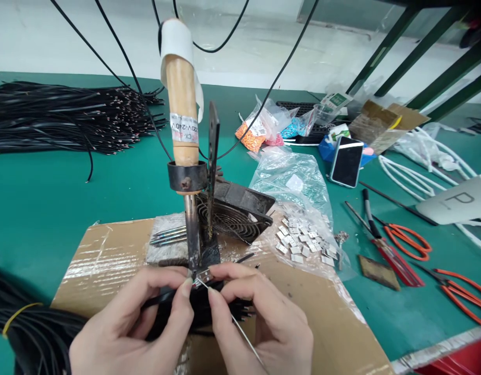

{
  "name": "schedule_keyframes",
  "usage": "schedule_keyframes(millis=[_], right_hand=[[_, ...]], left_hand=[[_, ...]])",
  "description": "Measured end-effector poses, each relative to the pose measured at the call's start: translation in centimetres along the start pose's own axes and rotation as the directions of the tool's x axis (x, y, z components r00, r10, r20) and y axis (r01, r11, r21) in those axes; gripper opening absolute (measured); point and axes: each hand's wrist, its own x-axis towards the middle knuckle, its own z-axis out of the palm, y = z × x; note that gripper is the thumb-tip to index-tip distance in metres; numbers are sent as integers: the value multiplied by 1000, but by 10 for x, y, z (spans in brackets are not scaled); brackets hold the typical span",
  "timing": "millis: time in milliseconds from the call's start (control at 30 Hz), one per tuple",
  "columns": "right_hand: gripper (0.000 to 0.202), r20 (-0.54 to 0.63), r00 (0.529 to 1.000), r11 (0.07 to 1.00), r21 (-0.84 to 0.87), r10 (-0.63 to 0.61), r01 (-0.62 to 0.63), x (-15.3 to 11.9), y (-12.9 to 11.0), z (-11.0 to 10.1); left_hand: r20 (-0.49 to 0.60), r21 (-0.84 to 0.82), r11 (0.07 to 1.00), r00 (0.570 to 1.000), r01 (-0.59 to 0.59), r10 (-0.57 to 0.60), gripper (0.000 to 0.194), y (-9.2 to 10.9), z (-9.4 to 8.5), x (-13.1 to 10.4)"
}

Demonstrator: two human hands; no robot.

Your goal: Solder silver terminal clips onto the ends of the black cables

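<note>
A soldering iron with a wooden handle point(181, 94) is clamped upright in a metal stand point(212, 172), its tip pointing down between my fingertips. My left hand point(147, 317) is closed, pinching a black cable point(160, 300) near its end, just below the tip. My right hand point(260, 312) is closed on a thin silvery solder wire point(242, 332) whose upper end reaches the tip. A small silvery metal piece point(203, 276) sits at the fingertips; which hand bears it I cannot tell. More black cable ends lie underneath, partly covered by my hands.
Cardboard point(322, 317) lies under the work. A black fan point(236, 208) leans behind the stand. Small metal pieces point(303, 239) are heaped on a plastic bag. Cable bundles point(68, 117) lie left. At right are a phone point(346, 162), orange-handled scissors point(410, 240) and a red-handled tool point(399, 263).
</note>
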Motion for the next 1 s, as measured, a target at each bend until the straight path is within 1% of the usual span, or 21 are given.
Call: schedule_keyframes(millis=[167, 333, 467, 633, 733, 867, 1000], right_hand=[[19, -2, 998, 998, -12, -63, 63, -2, 3, 1], [19, -12, 997, 997, -22, -74, 73, -3, 3, 2], [20, 7, 999, 998, -33, -51, 51, -2, 2, 1], [19, 10, 999, 999, -12, -30, 30, -1, 2, 2], [18, 19, 1000, 1000, -16, -11, 11, 0, 2, 2], [16, 37, 999, 999, -43, 28, -26, 2, 2, 1], [16, 40, 998, 997, -61, 51, -49, 3, 0, 1]], left_hand=[[-14, 1, 1000, 1000, -1, 1, 9, -2, 1, -1], [4, -26, 1000, 1000, -7, 7, 6, -6, -1, 1], [20, -50, 999, 1000, 6, -5, 9, -4, -1, 1], [27, -124, 991, 999, 45, -42, 5, 6, 2, 6], [28, -133, 989, 998, 64, -60, 5, 9, 3, 10], [28, -153, 983, 995, 98, -95, 7, 7, 0, 12], [30, -143, 985, 996, 93, -89, 11, 4, -1, 12]])
